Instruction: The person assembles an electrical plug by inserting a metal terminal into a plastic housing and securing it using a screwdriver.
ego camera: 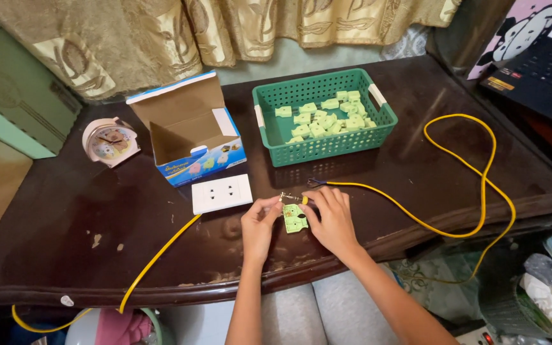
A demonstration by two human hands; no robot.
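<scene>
Both hands are working at the near edge of the table (416, 166). The left hand (260, 223) and right hand (333, 220) are pinching a small green socket part (294, 220) between them, each grip closed on it from its own side, with the part lying just above the table top. The bare end of a yellow cable (455, 191) is meeting the part at the fingertips; the cable is looping wide to the right and a second run is trailing off the front edge to the left.

The table is dark, glossy wood, scuffed and chipped along the front. Just beyond the left hand a white rectangular outlet plate (222, 193) is lying flat. Behind it an open cardboard box (190, 128), blue and white outside, is standing near a round pink clock (108, 142). A green plastic lattice basket (327, 150) is holding many similar green parts. Patterned gold curtains (161, 32) are hanging behind; a laptop (538, 76) is sitting to the far right.
</scene>
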